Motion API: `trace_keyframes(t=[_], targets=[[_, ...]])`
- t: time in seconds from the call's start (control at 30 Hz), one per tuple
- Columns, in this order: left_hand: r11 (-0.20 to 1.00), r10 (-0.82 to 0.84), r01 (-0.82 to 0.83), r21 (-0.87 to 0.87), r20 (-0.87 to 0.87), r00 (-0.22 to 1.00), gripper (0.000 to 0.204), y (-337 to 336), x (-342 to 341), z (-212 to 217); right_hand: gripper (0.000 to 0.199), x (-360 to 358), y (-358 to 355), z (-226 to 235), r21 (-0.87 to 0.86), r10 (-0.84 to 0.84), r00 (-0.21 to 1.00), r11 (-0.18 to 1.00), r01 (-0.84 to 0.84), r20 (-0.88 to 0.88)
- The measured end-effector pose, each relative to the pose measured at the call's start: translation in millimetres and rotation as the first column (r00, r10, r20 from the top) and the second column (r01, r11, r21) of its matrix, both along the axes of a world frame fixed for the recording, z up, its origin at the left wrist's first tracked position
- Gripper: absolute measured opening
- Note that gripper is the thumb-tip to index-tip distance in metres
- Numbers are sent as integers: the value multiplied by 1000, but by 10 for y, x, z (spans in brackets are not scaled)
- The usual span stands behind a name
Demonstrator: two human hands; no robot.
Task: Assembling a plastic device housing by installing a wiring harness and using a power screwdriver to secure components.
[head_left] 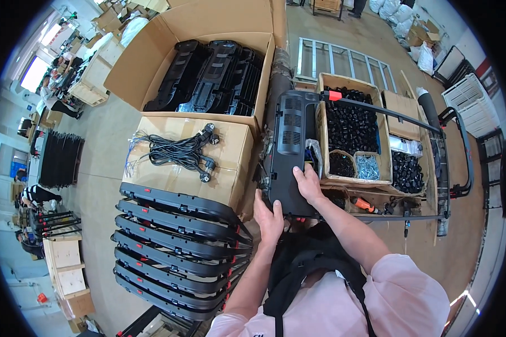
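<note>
In front of me lies a long black plastic cover (288, 160) with slotted vents, fitted at one end of a black metal frame (388, 111) with a red piece near its corner. My left hand (268, 219) is at the cover's near left corner, thumb on top and fingers along the side. Over the right edge rests my right hand (308, 184), its thumb on the top face; some of its fingertips are hidden. Both hands hold the cover.
Left, black frames (177, 247) with red switches are stacked beside a carton (230, 151) bearing bundled black cables (177, 151). Behind it, an open carton (135, 73) holds black covers. Right, a wooden bin (351, 182) contains black parts and screws. An orange-handled tool (365, 205) lies nearby.
</note>
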State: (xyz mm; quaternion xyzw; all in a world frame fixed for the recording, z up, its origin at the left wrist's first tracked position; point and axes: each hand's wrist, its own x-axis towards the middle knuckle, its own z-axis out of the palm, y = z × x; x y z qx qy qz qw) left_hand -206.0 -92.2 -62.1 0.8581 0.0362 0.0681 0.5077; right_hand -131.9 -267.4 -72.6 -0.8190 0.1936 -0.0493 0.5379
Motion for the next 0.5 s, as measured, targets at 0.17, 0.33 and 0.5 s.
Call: trace_keyframes(t=[0.17,0.33,0.5], targets=[[970,-111,133,206,-114,987,63,-46,-52,-23,47,-21,-46,29,11,42,992,999,-41,-119],[978,-145,152,143,-56,988,61,-73,-22,5,52,-16,-255,19,59,21,989,998,-12,-145],[985,-1,-5,175,35,999,45,-260,39,615,43,-567,-1371,726,280,192,978,946,-162,-83]])
